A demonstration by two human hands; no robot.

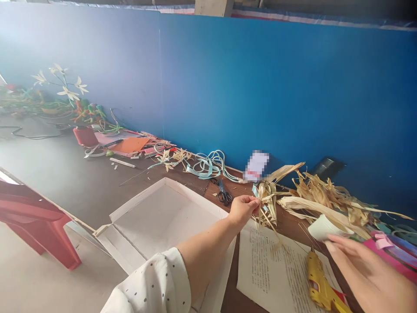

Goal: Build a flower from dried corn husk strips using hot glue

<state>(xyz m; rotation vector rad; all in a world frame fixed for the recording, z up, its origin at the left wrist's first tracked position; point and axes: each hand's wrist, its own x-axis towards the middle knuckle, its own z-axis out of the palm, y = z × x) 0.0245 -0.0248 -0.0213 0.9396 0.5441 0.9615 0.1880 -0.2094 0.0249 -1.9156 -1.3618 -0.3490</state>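
My left hand (243,211) reaches out over the right part of the table, thumb and fingertips pinched on a strip of dry corn husk. Loose strands hang down from this pinch over a printed sheet (265,265). Beside the fingertips lies a bunch of pale husk (269,198). At the lower right is my right hand (365,265), smeared by motion, its fingertips by a tilted pale green cup-like piece (322,228). I cannot tell whether it grips that piece. A yellow glue gun (317,278) rests on the sheet, left of this hand.
An open white box lid (163,217) lies left of my arm. Black scissors (224,193), light blue cord (208,165) and more dry husks (325,191) lie along the blue partition (260,87). Coloured paper (130,145) sits farther left, near a red stool (39,217).
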